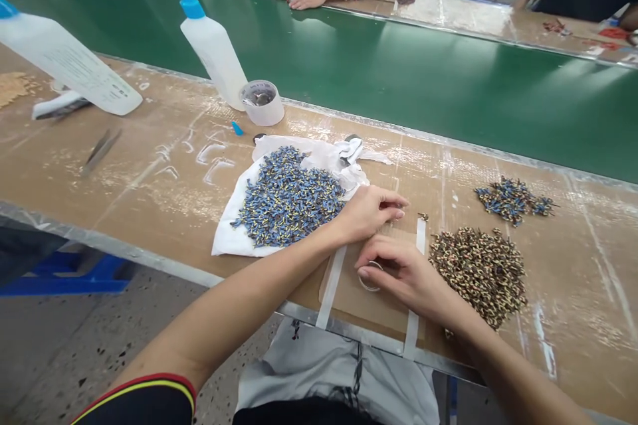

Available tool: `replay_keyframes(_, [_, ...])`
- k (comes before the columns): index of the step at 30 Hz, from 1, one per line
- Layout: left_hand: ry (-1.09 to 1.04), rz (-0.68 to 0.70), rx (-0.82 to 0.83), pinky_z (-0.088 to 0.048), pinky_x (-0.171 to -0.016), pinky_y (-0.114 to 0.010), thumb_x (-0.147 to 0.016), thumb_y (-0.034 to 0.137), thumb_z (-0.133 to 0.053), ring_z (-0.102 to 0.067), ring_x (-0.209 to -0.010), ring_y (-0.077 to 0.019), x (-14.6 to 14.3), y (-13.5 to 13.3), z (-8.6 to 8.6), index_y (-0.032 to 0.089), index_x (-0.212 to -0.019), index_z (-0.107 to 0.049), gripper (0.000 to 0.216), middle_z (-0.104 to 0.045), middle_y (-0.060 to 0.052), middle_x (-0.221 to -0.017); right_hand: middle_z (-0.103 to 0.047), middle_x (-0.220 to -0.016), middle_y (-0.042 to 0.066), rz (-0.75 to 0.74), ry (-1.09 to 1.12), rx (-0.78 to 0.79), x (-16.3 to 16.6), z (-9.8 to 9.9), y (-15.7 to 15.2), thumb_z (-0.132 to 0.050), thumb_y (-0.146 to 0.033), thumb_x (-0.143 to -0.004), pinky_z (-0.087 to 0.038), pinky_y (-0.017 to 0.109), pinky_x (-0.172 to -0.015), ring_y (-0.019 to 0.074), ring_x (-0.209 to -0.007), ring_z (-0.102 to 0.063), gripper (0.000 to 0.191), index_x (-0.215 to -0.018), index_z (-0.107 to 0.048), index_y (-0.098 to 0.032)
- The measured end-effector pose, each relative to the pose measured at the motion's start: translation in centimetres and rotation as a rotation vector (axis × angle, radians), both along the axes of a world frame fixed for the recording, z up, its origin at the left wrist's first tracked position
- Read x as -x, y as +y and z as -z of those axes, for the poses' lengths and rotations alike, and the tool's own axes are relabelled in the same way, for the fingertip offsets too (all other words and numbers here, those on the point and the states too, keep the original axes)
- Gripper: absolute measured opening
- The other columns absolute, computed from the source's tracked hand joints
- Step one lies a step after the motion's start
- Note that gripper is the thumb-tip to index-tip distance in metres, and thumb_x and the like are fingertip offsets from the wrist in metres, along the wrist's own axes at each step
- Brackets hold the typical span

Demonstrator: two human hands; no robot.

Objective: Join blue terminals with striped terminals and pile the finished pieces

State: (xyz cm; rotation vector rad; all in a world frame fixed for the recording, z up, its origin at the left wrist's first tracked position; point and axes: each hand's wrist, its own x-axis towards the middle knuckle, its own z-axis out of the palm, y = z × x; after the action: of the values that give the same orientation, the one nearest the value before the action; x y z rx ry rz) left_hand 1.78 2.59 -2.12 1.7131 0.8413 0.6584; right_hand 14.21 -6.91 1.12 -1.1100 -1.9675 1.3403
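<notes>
Ring (pixel 369 289) partly behind right fingers (pixel 371 274)

We've got a brown tabletop (pixel 563 285) carrying two white bottles (pixel 216 56), a round tub (pixel 262 114), a blue cap (pixel 237 128), blurred tweezers (pixel 101 151) and a white cloth (pixel 229 236). To our right, a big tan-and-dark pile (pixel 478 272) and a smaller blue-and-dark pile (pixel 512 201) sit straight on it; brown board (pixel 356 305) taped at near edge.

On the worktop (pixel 563 279) we have our left grip (pixel 373 212) just beside a blue pile (pixel 292 196), our right grip (pixel 406 272) at a pale ring (pixel 369 289) near a brown pile (pixel 481 272).
</notes>
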Motion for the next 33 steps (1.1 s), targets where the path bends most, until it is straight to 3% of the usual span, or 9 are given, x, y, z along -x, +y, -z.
replay_keyframes(11, [-0.055, 0.057, 0.02, -0.047, -0.072, -0.026, -0.077, 0.014, -0.068, -0.062, -0.077, -0.0142, 0.4, 0.4, -0.3, 0.013, -0.083, -0.071, 0.007, -0.07, -0.004, -0.081, -0.064, -0.088, 0.003, 0.002, 0.01, -0.012, -2.4, 0.0, -0.1, -0.06, -0.022, -0.091, -0.045, 0.029, -0.073, 0.016, -0.083, -0.059, 0.007, -0.086, -0.065, -0.02])
replay_keyframes(15, [-0.092, 0.084, 0.082, -0.048, -0.074, -0.027, -0.078, 0.017, -0.067, -0.063, -0.079, -0.0146, 0.5, 0.4, -0.6, 0.014, -0.086, -0.071, 0.009, -0.07, -0.004, -0.083, -0.063, -0.089, 0.003, -0.006, 0.007, -0.051, -2.1, 0.2, -0.1, -0.059, -0.021, -0.091, -0.046, 0.029, -0.073, 0.015, -0.079, -0.059, 0.007, -0.088, -0.065, -0.021])
replay_keyframes(22, [-0.049, -0.023, 0.068, -0.047, -0.067, -0.026, -0.076, 0.021, -0.069, -0.06, -0.072, -0.0137, 0.6, 0.5, -0.8, 0.014, -0.082, -0.07, 0.009, -0.068, -0.004, -0.077, -0.06, -0.086, 0.003, 0.016, 0.02, -0.066, -1.6, 0.4, -0.3, -0.058, -0.022, -0.092, -0.044, 0.028, -0.069, 0.0141, -0.077, -0.057, 0.01, -0.087, -0.066, -0.019])
replay_keyframes(33, [-0.106, -0.012, 0.156, -0.048, -0.067, -0.026, -0.075, 0.019, -0.07, -0.06, -0.07, -0.0128, 0.1, -0.2, -0.6, 0.012, -0.08, -0.067, 0.01, -0.065, -0.003, -0.074, -0.062, -0.088, 0.003, 0.072, 0.046, -0.054, -1.7, -0.4, -0.5, -0.061, -0.02, -0.09, -0.046, 0.03, -0.073, 0.0149, -0.082, -0.058, 0.009, -0.084, -0.067, -0.021])
